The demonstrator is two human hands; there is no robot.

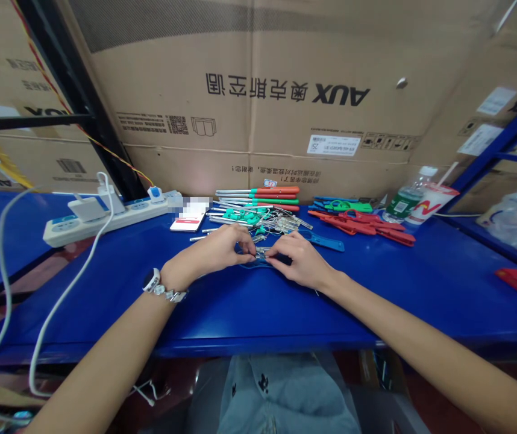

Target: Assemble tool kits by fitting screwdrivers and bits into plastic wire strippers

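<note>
The left hand [225,248] and right hand [302,260], just in front of the heap of metal parts [285,221], pinch a small metal piece [261,255] from opposite sides between thumbs and fingertips, presumably to steady it. Red tools [358,225] lie right of the heap and orange-handled rods [276,191] behind it, apparently grouped by colour within reach. The fingers hide much of the piece; thin bluish material around it is hard to make out.

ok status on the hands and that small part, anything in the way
Left hand and right hand pinching small metallic piece. Loose parts piled just beyond. Nothing seen blocking.
</note>
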